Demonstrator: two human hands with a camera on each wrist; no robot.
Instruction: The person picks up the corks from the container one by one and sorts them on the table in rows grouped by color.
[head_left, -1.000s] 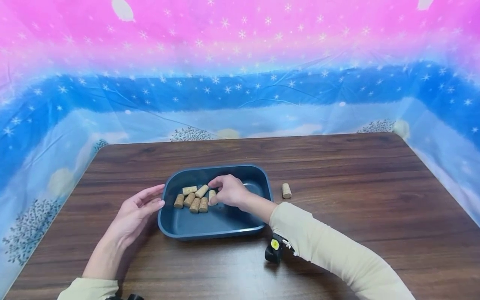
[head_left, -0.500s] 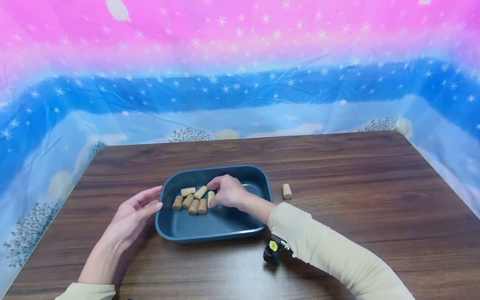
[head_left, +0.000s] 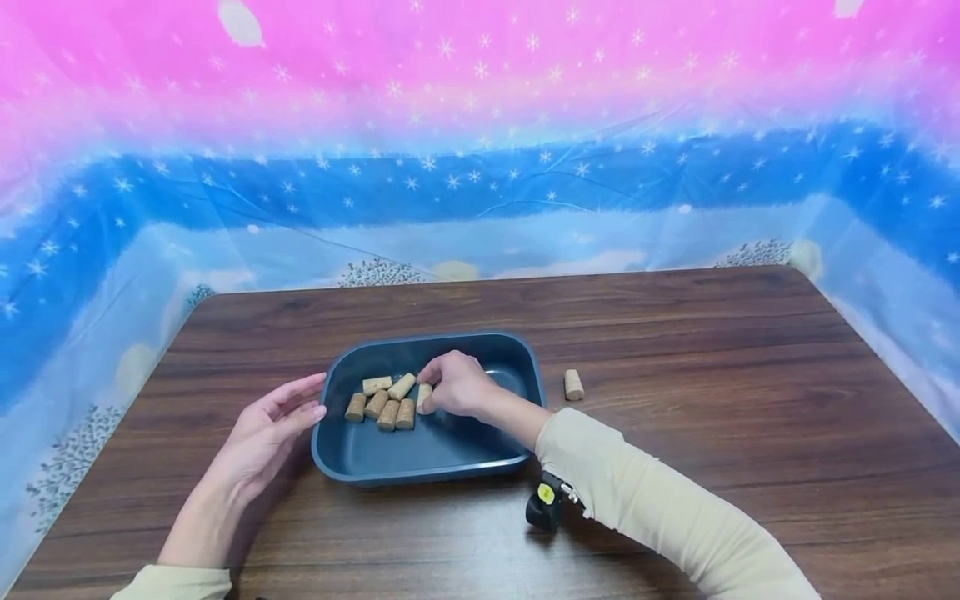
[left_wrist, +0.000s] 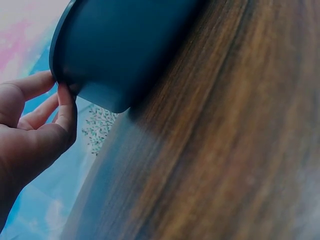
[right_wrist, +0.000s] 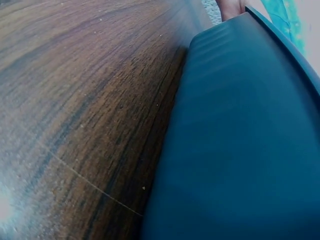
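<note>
A dark blue rectangular tray (head_left: 420, 472) stands on the table. Inside, toward its left half, lie several corks (head_left: 377, 406) in a loose cluster. My right hand (head_left: 461, 385) reaches in over the front right part and pinches one pale cork (head_left: 424, 395) upright between thumb and fingers, beside the cluster. The left hand (head_left: 262, 433) touches the tray's left end with nearly straight fingers and thumb tip; in the left wrist view its fingertips (left_wrist: 64, 92) meet the wall just at the rim. The right wrist view shows the tray's outer wall (right_wrist: 240, 140), not the right hand's fingers.
One more cork (head_left: 573, 385) stands on the wooden table (head_left: 712, 400) just right of the tray. A patterned cloth (head_left: 480, 183) in pink and blue encloses the back and sides of the table. A small black camera (head_left: 543, 504) hangs under the right wrist.
The tray has edged slightly left and toward me, the cluster of corks with it. Both hands stay almost where they were, the right one still pinching the same cork.
</note>
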